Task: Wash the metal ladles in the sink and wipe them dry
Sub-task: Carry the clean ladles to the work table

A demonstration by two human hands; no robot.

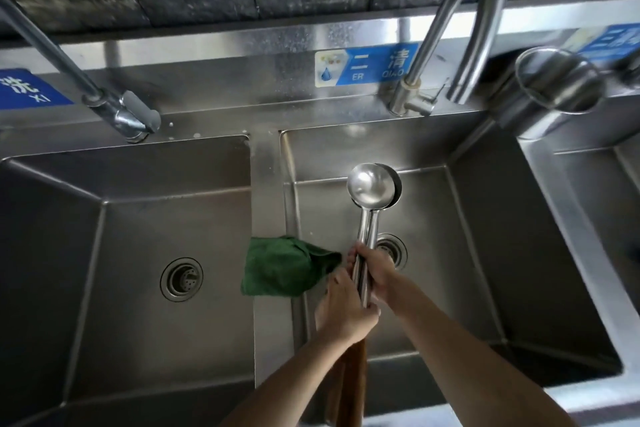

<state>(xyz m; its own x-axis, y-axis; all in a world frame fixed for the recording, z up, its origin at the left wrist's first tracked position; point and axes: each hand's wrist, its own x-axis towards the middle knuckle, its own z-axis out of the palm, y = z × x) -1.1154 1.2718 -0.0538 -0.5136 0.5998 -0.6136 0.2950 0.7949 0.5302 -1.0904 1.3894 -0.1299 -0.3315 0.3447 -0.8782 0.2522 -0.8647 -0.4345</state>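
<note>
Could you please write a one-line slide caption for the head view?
Both hands hold two stacked ladles over the middle sink basin, a green cloth draped on the divider.

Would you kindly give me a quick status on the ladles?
Both hands, left and right, grip two ladles together over middle basin. Green cloth on divider. Tap dry, nothing blocking.

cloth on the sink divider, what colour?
Green, plain; the cloth shows clearly in the head view.

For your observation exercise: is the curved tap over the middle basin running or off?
Off, as far as can be seen. No stream falls from the curved tap, and the basin under the ladles holds no pooled water.
</note>
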